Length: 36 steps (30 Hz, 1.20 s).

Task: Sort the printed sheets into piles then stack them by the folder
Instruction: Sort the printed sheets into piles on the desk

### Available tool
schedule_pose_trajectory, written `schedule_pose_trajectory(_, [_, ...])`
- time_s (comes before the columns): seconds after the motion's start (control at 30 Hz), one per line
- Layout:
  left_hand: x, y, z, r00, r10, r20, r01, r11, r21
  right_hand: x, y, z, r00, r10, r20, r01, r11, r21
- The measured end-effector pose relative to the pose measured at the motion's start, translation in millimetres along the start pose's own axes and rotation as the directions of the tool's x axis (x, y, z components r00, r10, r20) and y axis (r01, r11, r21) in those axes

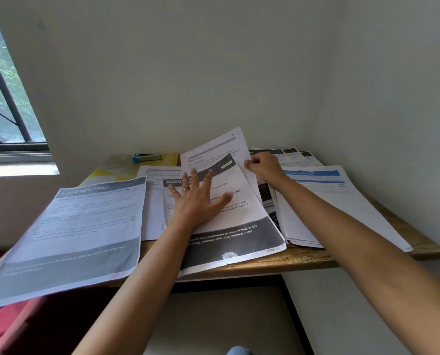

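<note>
Sheet (pixel 213 147) in right grip (pixel 263 166); left grip (pixel 199 198) presses pile (pixel 234 242).

Wooden worktop (pixel 303 257) in a corner, spread with overlapping printed sheets (pixel 239 226), a yellow folder (pixel 111 172) at the back left, a stapler (pixel 147 157) on it

Two plain pale walls (pixel 188 73) meet in a corner at 1 o'clock. A barred window (pixel 6 103) at 9 o'clock lets in daylight above a white sill (pixel 18 171). The wooden desk (pixel 306 261) fills the corner; pale floor (pixel 213 326) shows beneath it at 6 o'clock.
</note>
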State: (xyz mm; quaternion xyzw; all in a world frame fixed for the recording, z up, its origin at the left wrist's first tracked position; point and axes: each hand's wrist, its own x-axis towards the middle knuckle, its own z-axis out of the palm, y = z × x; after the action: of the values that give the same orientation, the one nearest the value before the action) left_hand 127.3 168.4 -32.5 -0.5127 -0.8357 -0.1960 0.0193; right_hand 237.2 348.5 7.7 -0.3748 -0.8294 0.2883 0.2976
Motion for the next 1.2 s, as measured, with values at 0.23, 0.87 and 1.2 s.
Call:
schedule_pose_trajectory(0.23, [-2.2, -4.3, -6.0, 0.989, -0.133, -0.063, 0.122, 0.98, -0.156, -15.1, -0.8, -4.2, 0.978, 0.002, 0.208, -0.065, 0.952, 0.298])
schedule_pose_trajectory(0.87, [1.1, -17.5, -41.6, 0.895, -0.427, -0.13, 0.192, 0.632, -0.75, -29.3, -3.5, -9.7, 0.984, 0.179, -0.01, -0.162, 0.909, 0.383])
schedule_pose_trajectory(1.2, [-11.7, -12.9, -65.5, 0.9, -0.398, 0.177, 0.34, 0.385, -0.858, -51.0, -15.2, -20.5, 0.968, 0.24, 0.067, -0.245, 0.863, 0.442])
